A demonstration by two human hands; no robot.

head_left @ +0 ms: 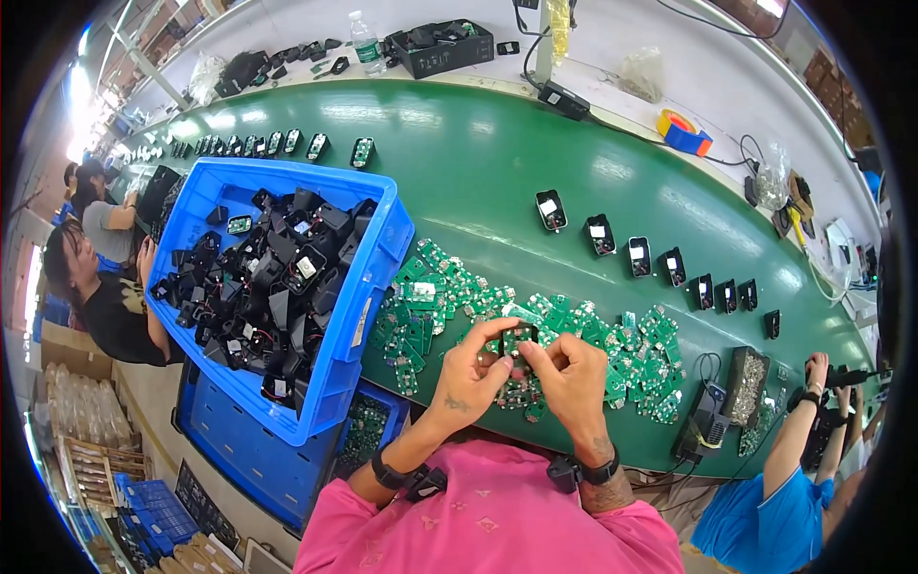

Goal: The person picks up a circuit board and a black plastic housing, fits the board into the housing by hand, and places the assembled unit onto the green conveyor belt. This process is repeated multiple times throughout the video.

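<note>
In front of my chest, both hands meet at a small black plastic housing (517, 337) held above a heap of boards. My left hand (467, 378) grips it from the left between thumb and bent index finger. My right hand (572, 381) is closed at its right side, thumb tip against the housing's open face, fingers curled. Something pale or green shows inside, partly hidden by the thumbs. Under and around the hands lie many loose green circuit boards (644, 359). On the left stands a blue crate (390, 251) full of black housings with thin wires (277, 263).
Several open black housings (640, 256) form a row at the right; another row (293, 142) runs far left. Nearby at right sit a black device (703, 421) and a box of small metal parts (748, 383). A tape dispenser (685, 134) rests behind. People work on both sides.
</note>
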